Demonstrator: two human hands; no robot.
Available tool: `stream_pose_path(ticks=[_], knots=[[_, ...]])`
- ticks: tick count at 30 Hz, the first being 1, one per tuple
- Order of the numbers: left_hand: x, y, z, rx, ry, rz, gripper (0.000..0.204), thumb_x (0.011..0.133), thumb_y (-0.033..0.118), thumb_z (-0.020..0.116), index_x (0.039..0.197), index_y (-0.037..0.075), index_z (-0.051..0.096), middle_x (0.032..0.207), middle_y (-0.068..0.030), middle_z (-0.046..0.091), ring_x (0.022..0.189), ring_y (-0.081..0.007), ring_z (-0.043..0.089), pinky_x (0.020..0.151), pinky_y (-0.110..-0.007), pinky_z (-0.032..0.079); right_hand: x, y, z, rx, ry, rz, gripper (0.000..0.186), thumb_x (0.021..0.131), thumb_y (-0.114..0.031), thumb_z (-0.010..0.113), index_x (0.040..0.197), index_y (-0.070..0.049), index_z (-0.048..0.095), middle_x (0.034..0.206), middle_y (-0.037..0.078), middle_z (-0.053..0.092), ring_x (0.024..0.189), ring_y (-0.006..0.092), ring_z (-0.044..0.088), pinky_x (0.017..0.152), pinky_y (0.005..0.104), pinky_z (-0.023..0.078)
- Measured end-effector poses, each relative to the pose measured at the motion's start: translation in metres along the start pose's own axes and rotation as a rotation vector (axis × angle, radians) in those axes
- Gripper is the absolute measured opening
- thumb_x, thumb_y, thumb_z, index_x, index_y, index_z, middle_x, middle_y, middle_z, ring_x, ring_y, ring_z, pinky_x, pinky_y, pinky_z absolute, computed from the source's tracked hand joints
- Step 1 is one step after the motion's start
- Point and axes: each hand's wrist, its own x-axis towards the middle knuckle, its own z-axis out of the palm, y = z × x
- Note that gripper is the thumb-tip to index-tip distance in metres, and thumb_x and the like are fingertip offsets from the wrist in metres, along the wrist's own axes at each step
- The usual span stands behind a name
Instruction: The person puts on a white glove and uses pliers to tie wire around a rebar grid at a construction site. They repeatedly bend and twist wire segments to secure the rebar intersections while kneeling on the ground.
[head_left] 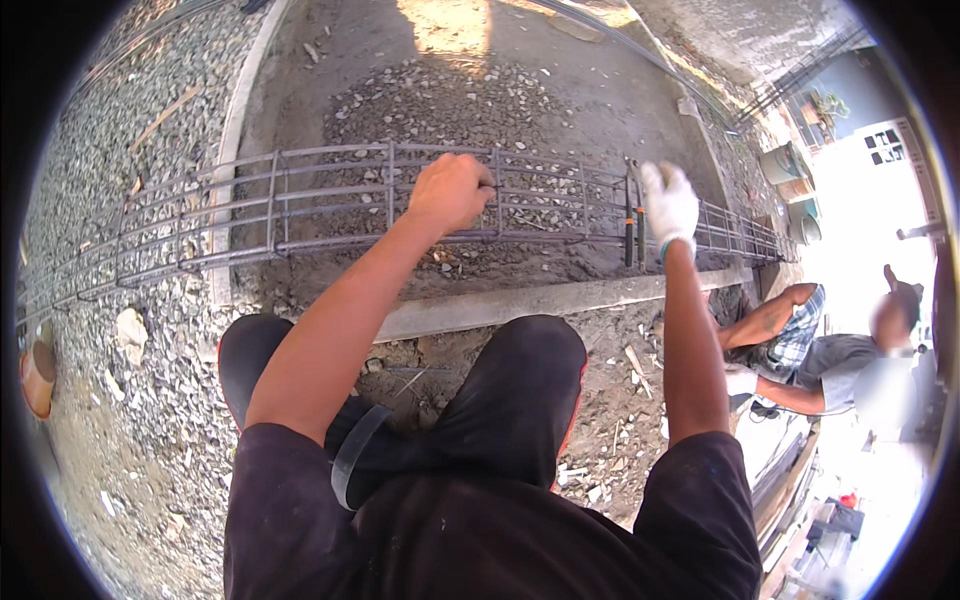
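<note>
A long rebar cage (330, 190) of thin bars and square stirrups runs across in front of me. My bare left hand (455, 192) is over its middle, fingers curled closed against the bars beside a stirrup. What the fingertips pinch is partly hidden. My right hand (670, 205), in a white glove, is farther right over the cage, its fingers raised and loosely apart. Just left of the glove are pincers (634, 225) with black and orange handles, upright against the bars, jaws at the top. The glove is very close to them; contact is unclear.
Under the cage lie gravel (440, 110) and a concrete edge (520, 302). At the right another person (800, 345) sits close by, one gloved hand near my right arm. Buckets (787, 170) stand beyond the cage's right end; an orange-brown container (38, 380) is at far left.
</note>
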Motion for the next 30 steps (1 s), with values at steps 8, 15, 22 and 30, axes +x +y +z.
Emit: stream_pose_path(ticks=[8,15,22,30], knots=[[0.009,-0.003,-0.008,-0.046,-0.117,-0.017,0.032,0.093,0.018,0.084,0.121,0.003,0.085,0.116,-0.0178,0.084,0.109,-0.0354,0.081,0.103,-0.047,0.060,-0.057,0.017,0.017,-0.232,-0.188,0.007,0.056,0.095,-0.037,0.075,0.142,-0.009,0.062,0.123,0.022,0.078,0.117,0.0419,0.076,0.100,0.0544,0.059],[0.004,0.017,-0.053,0.280,-0.316,-0.015,0.044,0.093,0.019,0.087,0.134,0.003,0.079,0.134,-0.0213,0.078,0.126,-0.0400,0.074,0.111,-0.050,0.058,-0.024,0.039,-0.019,0.119,-0.613,0.341,0.048,0.099,-0.035,0.070,0.132,-0.001,0.070,0.123,0.028,0.079,0.119,0.0455,0.075,0.104,0.0521,0.057],[0.005,-0.007,-0.059,0.313,-0.342,0.005,0.044,0.095,0.020,0.086,0.134,0.002,0.079,0.130,-0.0235,0.079,0.124,-0.0406,0.075,0.108,-0.051,0.059,-0.044,0.010,0.008,-0.321,-0.275,0.203,0.053,0.089,-0.034,0.076,0.130,-0.002,0.069,0.125,0.027,0.078,0.120,0.0451,0.075,0.104,0.0518,0.058],[-0.002,-0.005,-0.104,0.221,-0.146,0.028,0.037,0.097,0.022,0.084,0.127,0.001,0.081,0.122,-0.0236,0.081,0.118,-0.0410,0.077,0.104,-0.051,0.060,-0.067,0.080,-0.033,1.068,-0.260,0.448,0.026,0.094,0.003,0.076,0.119,0.000,0.068,0.105,0.010,0.073,0.084,0.0218,0.076,0.074,0.0395,0.070]])
